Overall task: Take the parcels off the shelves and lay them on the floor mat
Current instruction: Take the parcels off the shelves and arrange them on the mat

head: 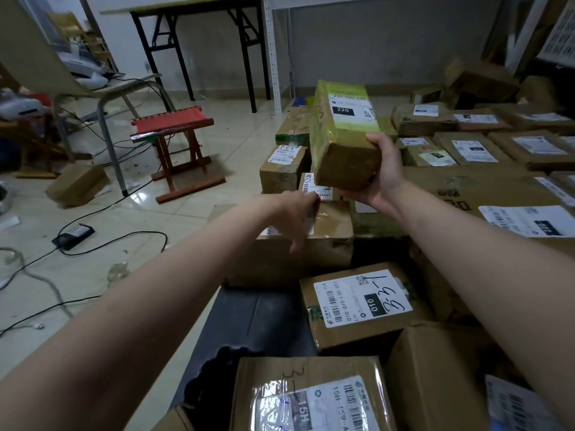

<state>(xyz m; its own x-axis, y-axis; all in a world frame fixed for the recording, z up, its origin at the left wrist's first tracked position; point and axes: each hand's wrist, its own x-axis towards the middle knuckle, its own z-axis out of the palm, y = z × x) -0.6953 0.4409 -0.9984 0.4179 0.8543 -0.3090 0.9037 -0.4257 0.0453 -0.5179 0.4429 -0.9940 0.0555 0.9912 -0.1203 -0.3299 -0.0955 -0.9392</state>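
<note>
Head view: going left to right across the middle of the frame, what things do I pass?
Loose cardboard box on the tiles → red-topped stool → yellow-taped parcel gripped by the right hand → large flat carton.

Dim indoor light, soft blur, wide-angle distortion

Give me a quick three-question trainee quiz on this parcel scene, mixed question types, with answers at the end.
1. Multiple choice: what does the right hand hold? A: a yellow-taped parcel. B: a power cable. C: a folded chair.
2. True or false: the red-topped stool stands on the dark floor mat.
3. Fill in: the black box on the held parcel's label reads ___.

Key: 1 A. 2 False, it stands on the tiled floor. 3 220.
</note>
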